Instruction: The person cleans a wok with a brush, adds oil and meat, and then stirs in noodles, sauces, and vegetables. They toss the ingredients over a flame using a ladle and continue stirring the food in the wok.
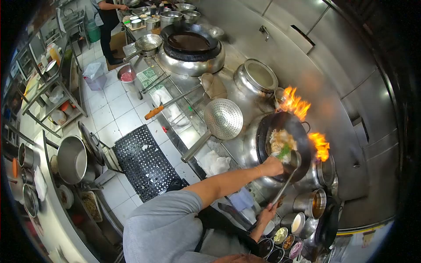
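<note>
My left hand (pixel 271 166) is closed at the near edge of a dark wok (pixel 301 149), which sits tilted over the burner. Lower down, my right hand (pixel 266 215) grips the long handle of a ladle (pixel 285 180). The ladle's bowl is inside the wok, beside the food. That food (pixel 280 142) is a pale brownish mass with chopped green pieces on it; its exact kind I cannot make out. Flames (pixel 294 105) rise along the wok's far side. The fingers of my left hand are partly hidden.
A perforated strainer (pixel 223 118) rests left of the wok. Behind it are a lidless pot (pixel 261 75) and a second wok (pixel 188 41). Ingredient containers (pixel 280 235) stand near my right arm. A black mat (pixel 147 160) covers part of the floor. Another person (pixel 108 26) stands far back.
</note>
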